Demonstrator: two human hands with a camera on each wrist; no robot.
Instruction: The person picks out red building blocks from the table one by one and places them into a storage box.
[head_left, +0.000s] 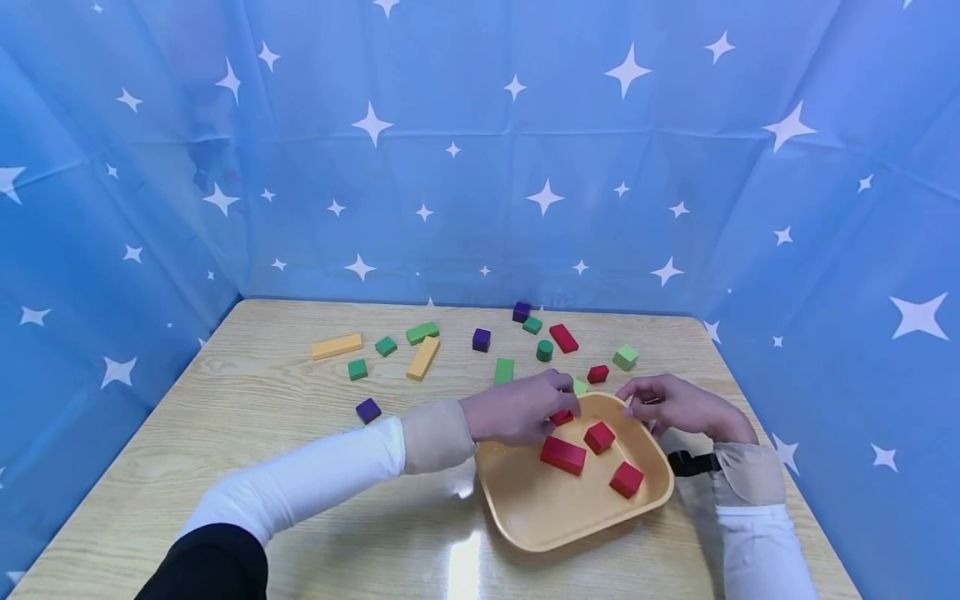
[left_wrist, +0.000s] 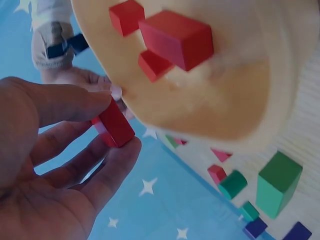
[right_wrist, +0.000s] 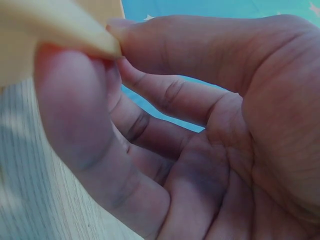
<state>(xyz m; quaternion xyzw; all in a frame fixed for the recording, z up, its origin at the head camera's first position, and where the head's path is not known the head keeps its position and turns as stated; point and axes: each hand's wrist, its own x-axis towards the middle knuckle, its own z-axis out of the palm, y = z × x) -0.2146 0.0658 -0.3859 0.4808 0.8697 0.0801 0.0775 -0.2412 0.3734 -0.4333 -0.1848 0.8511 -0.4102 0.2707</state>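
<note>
My left hand [head_left: 521,408] pinches a red block [left_wrist: 116,125] between thumb and fingertips, over the far left part of a pale orange tray [head_left: 525,533]. Inside the tray lie a long red block [head_left: 563,456] and two smaller red blocks, one a red cube [head_left: 626,480] toward the near right. With thumb and fingers my right hand [head_left: 678,406] grips the tray's rim at its far right corner. The right wrist view shows that rim [right_wrist: 95,40] between the thumb and the bent index finger.
Beyond the tray are a red triangular block [head_left: 597,374], a light green cube [head_left: 626,357], a red bar [head_left: 564,338] and a green cylinder [head_left: 545,350]. Further left lie purple cubes, green blocks and two yellow-orange planks [head_left: 423,358]. A blue star-patterned curtain [head_left: 465,208] borders the table.
</note>
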